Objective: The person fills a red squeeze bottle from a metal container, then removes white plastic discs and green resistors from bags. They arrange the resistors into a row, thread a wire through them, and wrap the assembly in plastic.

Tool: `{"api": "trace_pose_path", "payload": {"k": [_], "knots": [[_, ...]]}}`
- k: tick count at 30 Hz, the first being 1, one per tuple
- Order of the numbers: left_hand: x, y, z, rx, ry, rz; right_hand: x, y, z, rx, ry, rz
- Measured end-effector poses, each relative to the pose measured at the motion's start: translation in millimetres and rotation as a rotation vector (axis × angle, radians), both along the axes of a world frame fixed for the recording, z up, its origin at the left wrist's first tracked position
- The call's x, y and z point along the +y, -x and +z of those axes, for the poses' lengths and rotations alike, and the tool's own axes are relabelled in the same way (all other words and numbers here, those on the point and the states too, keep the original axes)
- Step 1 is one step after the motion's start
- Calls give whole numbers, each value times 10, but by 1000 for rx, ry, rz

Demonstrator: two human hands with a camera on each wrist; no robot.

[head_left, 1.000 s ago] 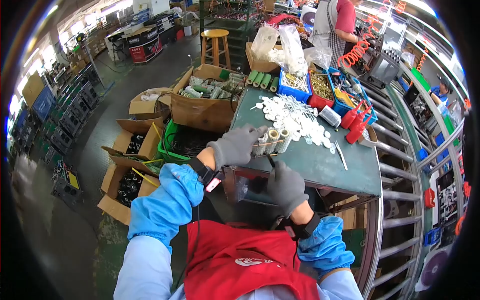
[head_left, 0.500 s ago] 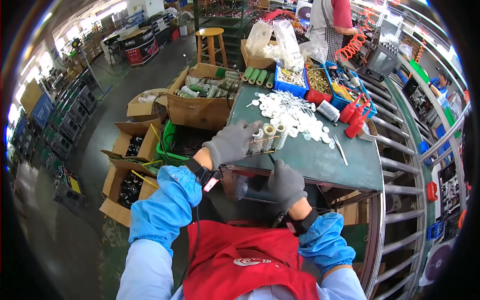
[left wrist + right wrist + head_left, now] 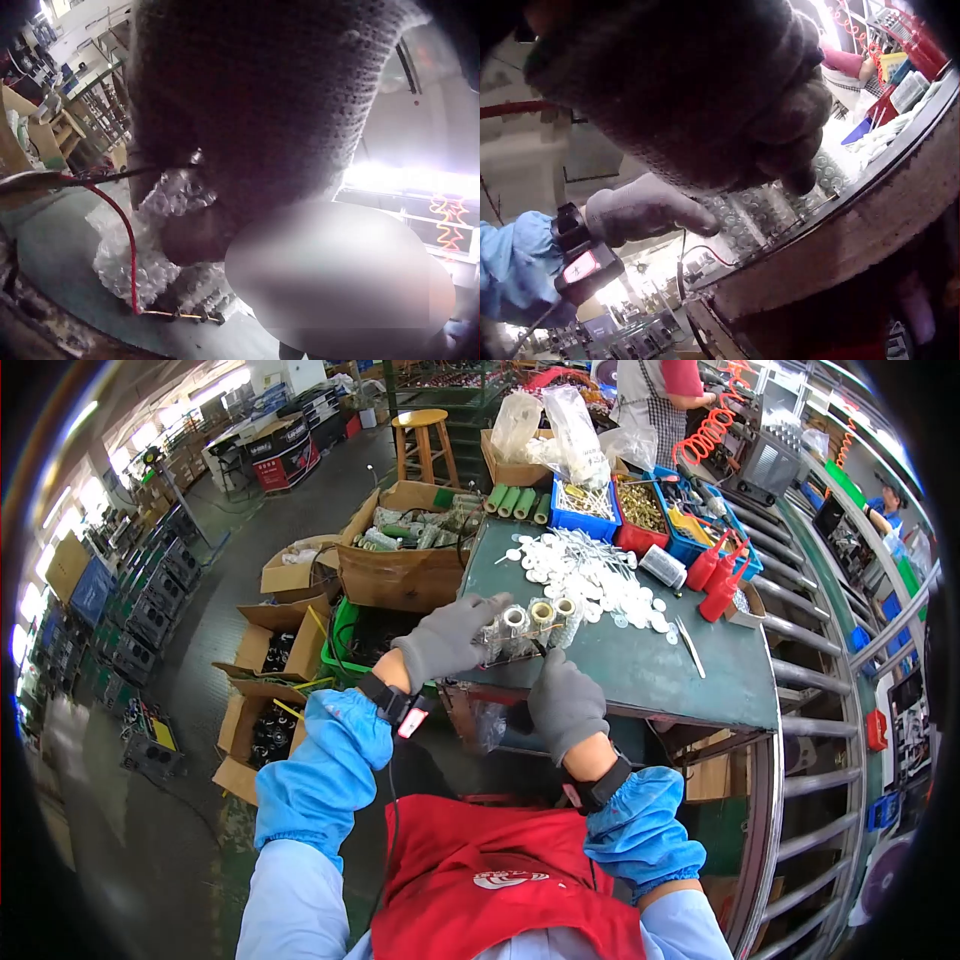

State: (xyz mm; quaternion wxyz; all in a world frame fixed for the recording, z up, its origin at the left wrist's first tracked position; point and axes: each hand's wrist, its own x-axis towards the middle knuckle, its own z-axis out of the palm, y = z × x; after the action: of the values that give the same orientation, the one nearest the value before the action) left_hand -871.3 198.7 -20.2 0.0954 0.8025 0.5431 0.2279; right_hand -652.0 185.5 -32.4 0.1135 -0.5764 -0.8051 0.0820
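A row of several bubble-wrapped cylinders (image 3: 541,614) stands at the near edge of the green table (image 3: 650,685). My gloved left hand (image 3: 452,642) grips its left end, the thumb at the front in the right wrist view. Bare copper-coloured wire (image 3: 180,315) runs along the front of the wrapped pieces, with a red wire (image 3: 133,251) joined at one end. My gloved right hand (image 3: 567,703) is curled round a thin dark tool (image 3: 540,648) in front of the row. That glove (image 3: 697,97) hides the tool's tip in the right wrist view.
White discs with stems (image 3: 590,575) lie behind the row. Tweezers (image 3: 690,648), red bottles (image 3: 722,590), a blue bin (image 3: 585,520) and green rolls (image 3: 516,502) are farther out. Cartons (image 3: 400,575) stand left, a roller conveyor (image 3: 815,727) right. Another person (image 3: 665,400) works behind.
My right hand has moved up and closer to the wrapped row, bringing the dark tool against its front. My left hand keeps its grip, and the row sits slightly differently.
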Motion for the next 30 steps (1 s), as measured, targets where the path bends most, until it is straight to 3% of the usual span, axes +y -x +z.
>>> {"api": "trace_pose_path", "payload": {"k": [4,8,12,15,18,24,25,29,30], "knots": [[-93,74,64,39,76,69,-22,-175,-202,-8,80,-36],[-89,66,-17,-9,39,67,-279,-17,-288,237,-190,171],[-107,178,-15,-53,25,111,-252,141,-172,178,4,153],[-225,307,124,-349,298,121,-219,149,-320,271,51,85],[-279,376,42,-438,326,89,-204,119,-508,599,-35,179],[-305,198,-108,-614,364,170,-196,311,-287,862,29,152],[-299,180,-166,-755,413,116,-185,360,-274,872,2,148],[-398,98,-189,-529,278,192,-134,566,-306,909,-75,143],[-417,59,-256,-614,195,174,-120,611,-329,917,-87,141]]}}
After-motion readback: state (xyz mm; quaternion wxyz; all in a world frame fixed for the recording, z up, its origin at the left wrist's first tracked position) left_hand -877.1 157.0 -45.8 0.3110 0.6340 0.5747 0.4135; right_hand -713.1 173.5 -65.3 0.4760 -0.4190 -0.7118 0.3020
